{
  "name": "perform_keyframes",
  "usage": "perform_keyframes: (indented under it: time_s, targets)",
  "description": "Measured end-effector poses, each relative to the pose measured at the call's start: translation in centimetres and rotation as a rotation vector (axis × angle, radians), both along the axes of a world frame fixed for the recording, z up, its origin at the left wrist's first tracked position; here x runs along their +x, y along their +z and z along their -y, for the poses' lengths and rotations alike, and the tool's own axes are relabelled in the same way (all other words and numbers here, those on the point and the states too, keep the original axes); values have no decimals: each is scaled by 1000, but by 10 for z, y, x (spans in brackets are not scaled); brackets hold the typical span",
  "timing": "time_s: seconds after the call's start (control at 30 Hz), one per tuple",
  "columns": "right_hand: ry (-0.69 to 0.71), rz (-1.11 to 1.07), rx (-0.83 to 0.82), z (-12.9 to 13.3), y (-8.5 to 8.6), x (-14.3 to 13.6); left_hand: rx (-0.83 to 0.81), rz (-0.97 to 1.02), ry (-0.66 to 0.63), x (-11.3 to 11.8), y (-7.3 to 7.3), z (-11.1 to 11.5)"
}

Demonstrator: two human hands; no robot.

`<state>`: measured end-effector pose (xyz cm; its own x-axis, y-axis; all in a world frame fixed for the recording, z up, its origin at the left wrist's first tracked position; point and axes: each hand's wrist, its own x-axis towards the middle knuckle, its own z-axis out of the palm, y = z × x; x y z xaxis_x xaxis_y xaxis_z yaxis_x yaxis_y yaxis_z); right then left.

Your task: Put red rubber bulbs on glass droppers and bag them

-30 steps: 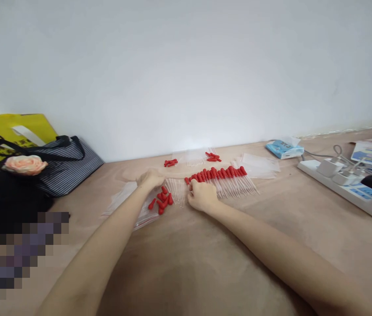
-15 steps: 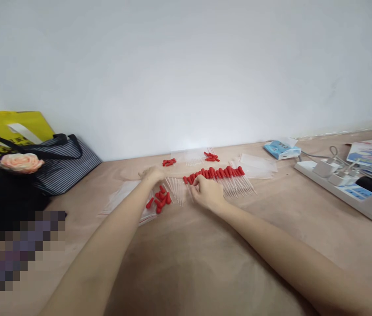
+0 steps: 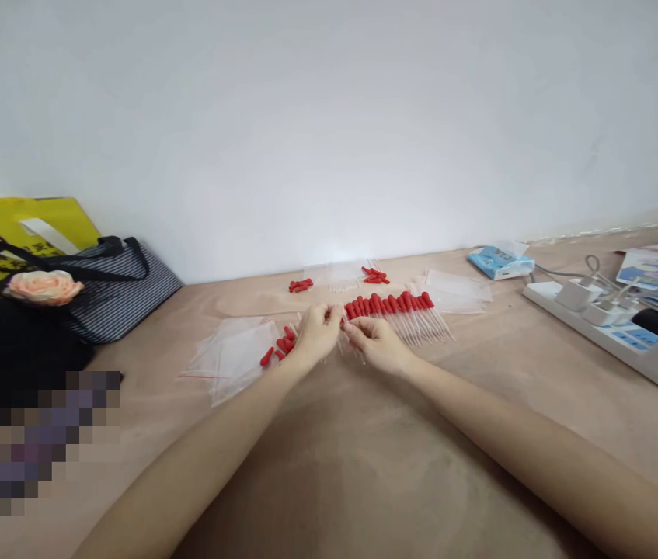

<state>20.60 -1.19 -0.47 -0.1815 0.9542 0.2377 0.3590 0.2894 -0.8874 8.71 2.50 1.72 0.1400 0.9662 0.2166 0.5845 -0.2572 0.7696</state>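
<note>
My left hand (image 3: 320, 332) and my right hand (image 3: 385, 343) meet fingertip to fingertip above the table. The right fingers pinch a thin clear dropper tube (image 3: 346, 315). The left fingers are pinched together at its upper end, and what they hold is hidden. Just behind and right of my hands lies a row of droppers (image 3: 417, 324), their red rubber bulbs (image 3: 390, 304) pointing away from me. Loose red bulbs (image 3: 282, 345) lie left of my left hand, which partly covers them. Bare clear tubes under the hands are mostly hidden.
Clear zip bags (image 3: 227, 353) lie at left, and more plastic bags (image 3: 457, 291) at right. Two small red bulb piles (image 3: 301, 286) sit near the wall. A tissue pack (image 3: 500, 262) and a power strip (image 3: 602, 330) stand right; a striped bag (image 3: 122, 291) stands left.
My left hand has come back right and toward me from the far side of the tubes to meet my right hand. The right hand has shifted slightly right.
</note>
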Motion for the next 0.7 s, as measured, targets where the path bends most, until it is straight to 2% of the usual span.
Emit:
perform_keyframes:
  time_s: [0.1, 0.17, 0.2, 0.33, 0.4, 0.5, 0.7]
  targets:
    - [-6, 54, 55, 9, -1, 9, 77, -54, -89, -11, 2, 7]
    - [-63, 120, 140, 17, -1, 20, 187, -180, -156, -33, 8, 4]
    - [-101, 156, 194, 20, -2, 26, 184, -244, -146, -47, 11, 1]
    - [-204, 242, 344, 27, -12, 44, -81, -370, -73, -101, 14, -17]
    - [-220, 270, 361, 26, -18, 46, -109, -379, 4, -114, 10, -25]
    - [-199, 339, 397, 27, -22, 42, -197, -260, 55, -116, 3, -34]
    - [-132, 444, 440, 32, -22, 40, -361, -119, -23, -107, -3, -48]
